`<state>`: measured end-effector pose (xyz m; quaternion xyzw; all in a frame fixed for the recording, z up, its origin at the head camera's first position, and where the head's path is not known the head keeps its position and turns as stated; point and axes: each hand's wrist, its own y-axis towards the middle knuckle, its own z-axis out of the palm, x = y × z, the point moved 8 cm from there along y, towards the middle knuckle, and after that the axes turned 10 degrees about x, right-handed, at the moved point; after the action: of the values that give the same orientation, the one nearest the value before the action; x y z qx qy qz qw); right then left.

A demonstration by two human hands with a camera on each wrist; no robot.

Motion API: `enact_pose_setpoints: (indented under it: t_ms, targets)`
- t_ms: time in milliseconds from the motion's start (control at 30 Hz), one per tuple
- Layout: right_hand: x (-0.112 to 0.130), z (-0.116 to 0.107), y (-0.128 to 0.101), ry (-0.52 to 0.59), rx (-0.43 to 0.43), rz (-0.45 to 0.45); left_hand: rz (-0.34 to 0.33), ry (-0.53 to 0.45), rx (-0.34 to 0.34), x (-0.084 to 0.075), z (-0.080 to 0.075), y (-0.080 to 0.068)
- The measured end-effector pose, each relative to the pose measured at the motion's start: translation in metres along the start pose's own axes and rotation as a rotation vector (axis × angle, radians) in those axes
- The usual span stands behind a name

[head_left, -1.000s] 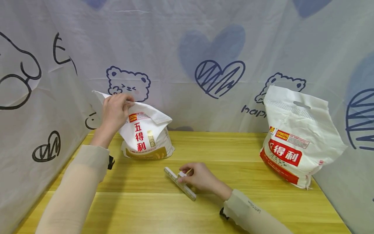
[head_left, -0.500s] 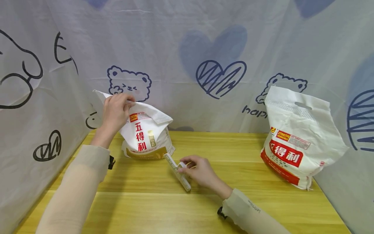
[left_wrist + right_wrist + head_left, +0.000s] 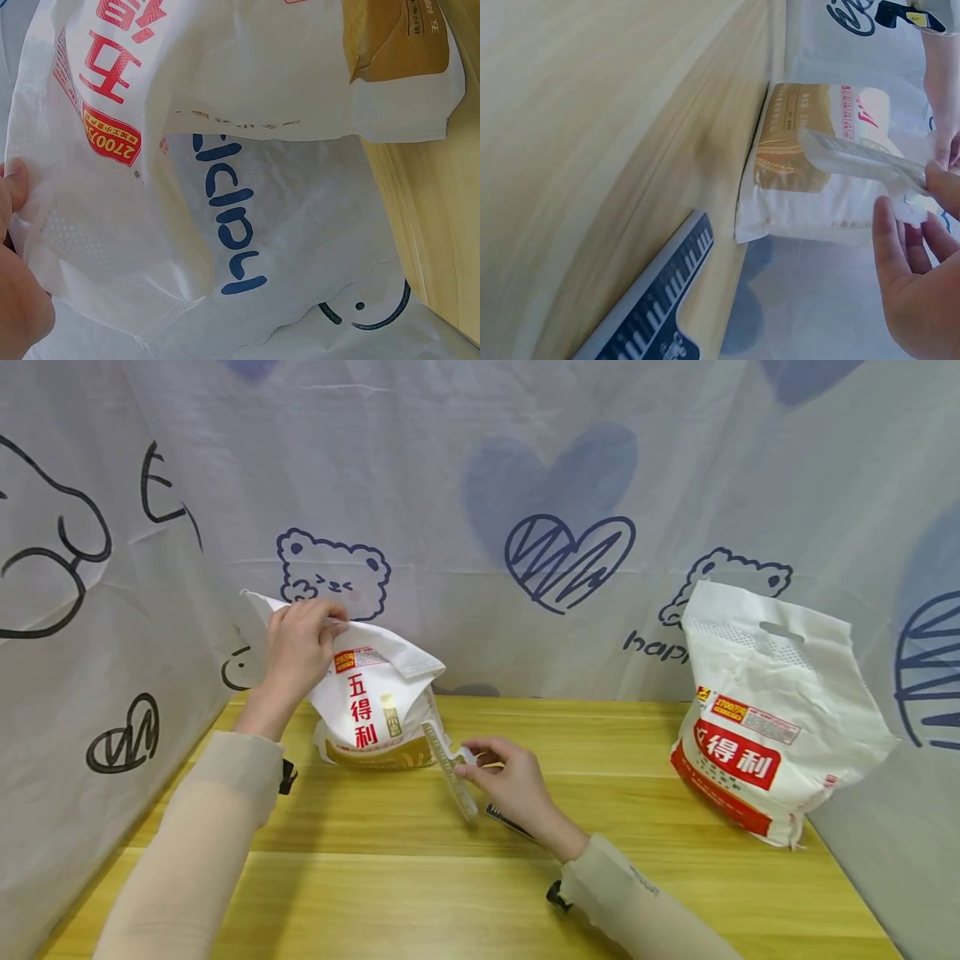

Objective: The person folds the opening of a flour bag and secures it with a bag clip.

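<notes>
Wooden yellow table with a white cloth wall of blue hearts and bears behind it is what I see. My right hand pinches a long clear plastic bag clip by its end, lifted off the table, just beside a white flour bag with red letters. My left hand grips the folded top of that bag, fingers curled on it. I also see a dark ruler-like strip lying flat on the table under my right hand. Well apart, on the right, a bigger white bag with a red band leans on the cloth.
</notes>
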<state>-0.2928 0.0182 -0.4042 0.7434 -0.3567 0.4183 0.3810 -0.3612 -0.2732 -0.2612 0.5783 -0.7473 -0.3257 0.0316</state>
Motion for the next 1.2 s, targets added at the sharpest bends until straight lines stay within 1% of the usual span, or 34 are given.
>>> enact_pose_setpoints:
  t_ms: [133, 367, 633, 767, 900, 1033, 1200]
  targets:
    - [0.005, -0.002, 0.003, 0.014, -0.042, -0.024, 0.003, 0.003, -0.007, 0.0, 0.0, 0.0]
    - [0.014, -0.005, 0.009, 0.074, -0.096, -0.06, 0.002, 0.0, -0.005, -0.001, -0.001, -0.001]
    - [0.027, -0.009, 0.021, 0.093, -0.131, -0.086, 0.001, 0.005, -0.003, -0.002, -0.001, 0.0]
    - [0.033, -0.011, 0.028, 0.071, -0.142, -0.106, 0.0, 0.01, 0.003, -0.002, -0.001, 0.0]
    - [0.04, -0.012, 0.036, 0.031, -0.146, -0.146, 0.001, 0.012, 0.005, -0.001, -0.001, 0.0]
    - [0.047, -0.014, 0.043, 0.017, -0.147, -0.181, 0.002, 0.01, 0.003, -0.001, -0.001, 0.0]
    - [0.053, -0.016, 0.053, -0.012, -0.152, -0.191, 0.005, 0.011, 0.001, 0.0, -0.001, 0.0]
